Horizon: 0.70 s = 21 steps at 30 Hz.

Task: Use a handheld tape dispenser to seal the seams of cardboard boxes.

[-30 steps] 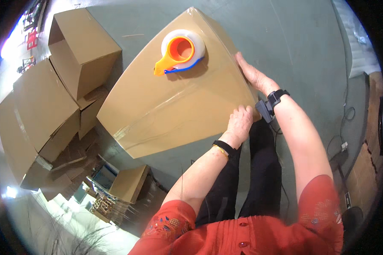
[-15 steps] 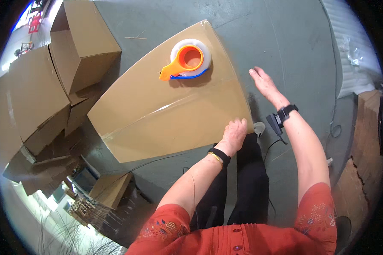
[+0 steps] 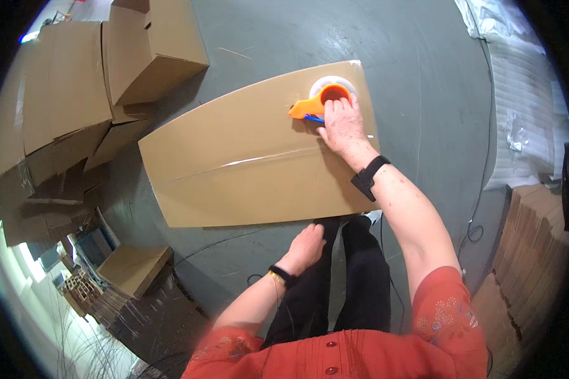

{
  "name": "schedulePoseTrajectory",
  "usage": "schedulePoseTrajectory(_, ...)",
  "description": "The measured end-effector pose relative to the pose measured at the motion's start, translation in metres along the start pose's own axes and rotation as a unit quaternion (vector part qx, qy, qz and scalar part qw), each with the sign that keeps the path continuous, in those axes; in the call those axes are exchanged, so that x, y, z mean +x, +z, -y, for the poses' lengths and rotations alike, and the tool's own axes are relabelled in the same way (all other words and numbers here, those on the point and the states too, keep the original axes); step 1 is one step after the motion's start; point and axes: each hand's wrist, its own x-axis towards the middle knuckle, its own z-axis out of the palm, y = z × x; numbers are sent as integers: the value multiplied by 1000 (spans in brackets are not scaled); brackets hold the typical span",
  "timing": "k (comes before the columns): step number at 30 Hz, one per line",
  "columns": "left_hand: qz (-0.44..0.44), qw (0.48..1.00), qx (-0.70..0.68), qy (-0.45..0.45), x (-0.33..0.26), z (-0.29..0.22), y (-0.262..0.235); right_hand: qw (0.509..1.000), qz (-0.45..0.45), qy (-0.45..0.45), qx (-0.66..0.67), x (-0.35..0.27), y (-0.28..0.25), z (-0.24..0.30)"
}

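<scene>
A closed brown cardboard box [image 3: 246, 170] lies flat on the grey floor, with a strip of clear tape along its middle seam. An orange and white tape dispenser [image 3: 319, 101] rests on the box's far right corner. My right hand [image 3: 342, 126] lies over the dispenser with its fingers wrapped on the orange handle; a black watch sits on that wrist. My left hand [image 3: 306, 246] hangs just off the box's near edge, above my black trouser leg, loosely curled and holding nothing.
Several brown cardboard boxes [image 3: 76, 95] are stacked at the left, one open box [image 3: 155, 47] at the far left top. Another small box [image 3: 133, 268] sits lower left. Flattened cardboard [image 3: 537, 252] is piled at the right, with plastic wrap [image 3: 518, 114] and a cable [image 3: 474, 234] on the floor.
My right hand moved from the box's near right edge onto the tape dispenser. My left hand lifted off the box's near edge and drew back toward my leg.
</scene>
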Motion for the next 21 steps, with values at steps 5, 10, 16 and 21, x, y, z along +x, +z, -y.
schedulePoseTrajectory(5,-13,999,-24,-43,-79,41,25,998,-38,-31,-26,12,28,-21)
schedulePoseTrajectory(10,-14,995,-51,-89,-139,69,41,998,0,-69,-3,-27,-15,-21)
schedulePoseTrajectory(16,0,960,-174,-219,-209,104,42,998,13,-37,42,-182,-70,-38)
schedulePoseTrajectory(21,-23,939,-180,-291,-254,162,43,989,69,90,97,-357,-92,-64)
